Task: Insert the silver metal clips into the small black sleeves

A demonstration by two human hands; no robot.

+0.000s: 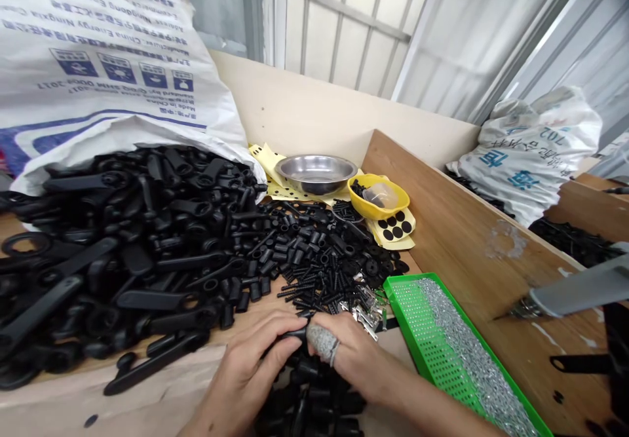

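My left hand (260,352) is closed around a small black plastic part (295,334), pinched between thumb and fingers. Against the same part presses my right hand (346,348), its fingers curled and a grey wrap (322,342) on one finger. The fingers hide most of the part. Below both hands lies a heap of black plastic pieces (307,398). Just beyond them are black screws (319,280), short black sleeves (289,247) and shiny metal clips (361,309).
A white printed sack (113,50) spills black handles (167,227) at left. At right stands a green tray (417,342) of small metal pieces. Behind are a steel bowl (317,168) and a yellow bowl (378,209). A syringe-like dispenser (574,289) juts in beside a wooden board (442,208).
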